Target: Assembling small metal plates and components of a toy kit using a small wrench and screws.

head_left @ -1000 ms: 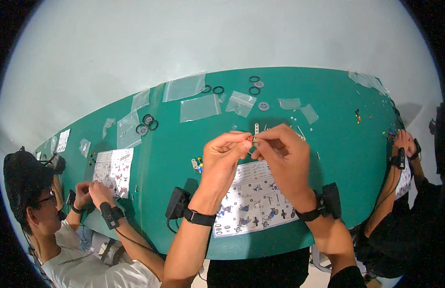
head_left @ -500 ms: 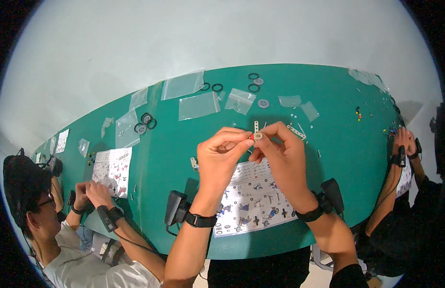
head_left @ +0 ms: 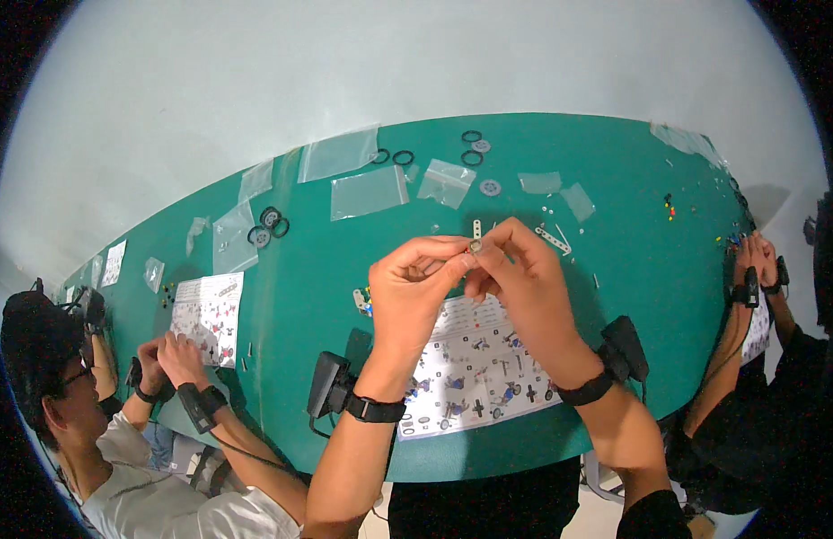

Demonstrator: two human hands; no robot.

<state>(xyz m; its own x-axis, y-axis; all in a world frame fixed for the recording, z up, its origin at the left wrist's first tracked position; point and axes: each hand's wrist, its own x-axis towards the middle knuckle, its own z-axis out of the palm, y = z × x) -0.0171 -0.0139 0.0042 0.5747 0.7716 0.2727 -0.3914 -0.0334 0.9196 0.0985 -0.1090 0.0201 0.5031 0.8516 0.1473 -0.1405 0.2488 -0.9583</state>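
Observation:
Above the instruction sheet (head_left: pixel 488 377), my left hand (head_left: pixel 421 283) and my right hand (head_left: pixel 528 278) meet, both closed with fingertips pinched together. Between them is a small beige piece with a hole (head_left: pixel 476 245), mostly covered by the fingers; both hands grip it. Just beyond the fingertips shows a pale perforated strip (head_left: pixel 477 228); whether it is joined to the small piece I cannot tell. Left of my left hand lies a small partly built piece (head_left: pixel 362 301) with beige and blue parts. Another perforated strip (head_left: pixel 553 240) lies beyond my right hand.
Clear plastic bags (head_left: pixel 370 193), black rubber rings (head_left: pixel 403 158) and a grey wheel (head_left: pixel 490 188) lie farther back on the green table (head_left: pixel 299 314). A co-worker's hands (head_left: pixel 172 361) work at the left, another person's hands (head_left: pixel 759 260) at the right.
The red bit seen at my fingertips is now hidden, and the small beige piece has been turned. My hands stay together, with the right one shifted slightly.

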